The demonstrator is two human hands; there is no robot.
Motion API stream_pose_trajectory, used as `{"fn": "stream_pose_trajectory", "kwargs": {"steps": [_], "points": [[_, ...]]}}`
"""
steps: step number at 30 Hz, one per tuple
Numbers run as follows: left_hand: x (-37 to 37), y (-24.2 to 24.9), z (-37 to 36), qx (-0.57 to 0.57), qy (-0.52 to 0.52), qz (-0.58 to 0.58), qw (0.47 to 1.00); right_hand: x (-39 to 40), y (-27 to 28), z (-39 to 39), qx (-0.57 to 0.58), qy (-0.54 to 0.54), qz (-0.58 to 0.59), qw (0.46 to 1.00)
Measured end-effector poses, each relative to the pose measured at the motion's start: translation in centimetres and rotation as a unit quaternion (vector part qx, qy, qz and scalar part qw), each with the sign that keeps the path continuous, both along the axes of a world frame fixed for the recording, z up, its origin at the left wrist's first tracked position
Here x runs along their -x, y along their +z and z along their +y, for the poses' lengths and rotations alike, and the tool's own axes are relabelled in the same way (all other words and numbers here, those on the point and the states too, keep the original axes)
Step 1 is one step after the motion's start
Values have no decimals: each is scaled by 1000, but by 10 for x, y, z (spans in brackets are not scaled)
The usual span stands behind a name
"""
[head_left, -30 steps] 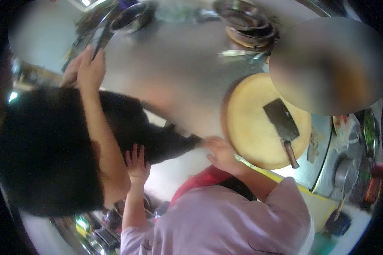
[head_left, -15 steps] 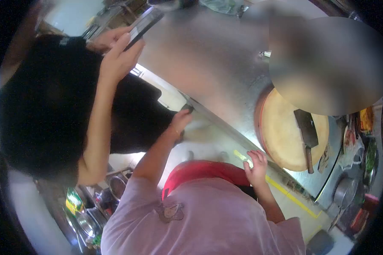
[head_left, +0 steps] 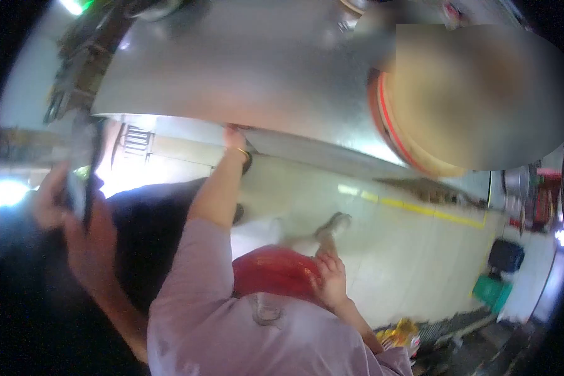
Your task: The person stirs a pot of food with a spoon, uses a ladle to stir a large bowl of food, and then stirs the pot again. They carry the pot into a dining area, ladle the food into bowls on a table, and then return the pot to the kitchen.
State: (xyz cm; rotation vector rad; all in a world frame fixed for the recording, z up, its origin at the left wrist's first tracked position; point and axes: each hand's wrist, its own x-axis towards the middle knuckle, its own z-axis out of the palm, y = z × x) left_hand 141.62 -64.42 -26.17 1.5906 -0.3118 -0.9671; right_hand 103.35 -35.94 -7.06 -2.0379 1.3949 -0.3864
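Observation:
My left hand (head_left: 234, 136) reaches forward to the front edge of a metal counter (head_left: 250, 69). A yellow band circles that wrist. The fingers are blurred and partly hidden at the edge, so I cannot make out whether they hold anything. Against the red apron (head_left: 272, 276) at my waist is my right hand (head_left: 332, 277), its fingers loosely bent and apart, with nothing seen in them. On the counter to the right sits a thick round chopping board (head_left: 413, 147) with a red band around its side; a blurred patch covers much of it.
Close on my left, another person in dark clothes holds a phone (head_left: 81, 169) in both hands. Yellow tape (head_left: 420, 208) marks the tiled floor. A green bin (head_left: 492, 292) and a dark container (head_left: 506, 255) stand at the right. A metal pot (head_left: 517, 182) is beyond the board.
The view has swung, showing more floor on the right. My right hand has come in from beside the counter to the apron. The cleaver on the board is no longer visible.

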Motion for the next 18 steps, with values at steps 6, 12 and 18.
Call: {"fn": "stream_pose_trajectory", "kwargs": {"steps": [6,12,18], "points": [[-10,-33,4,-3,-126,-343,931,24,3,98,-122,-148,71,979],[30,14,125,-84,-62,-155,982,48,-21,138,-146,-97,86,981],[109,9,416,-111,-245,-276,923,56,-72,138,-122,-183,-48,974]]}}
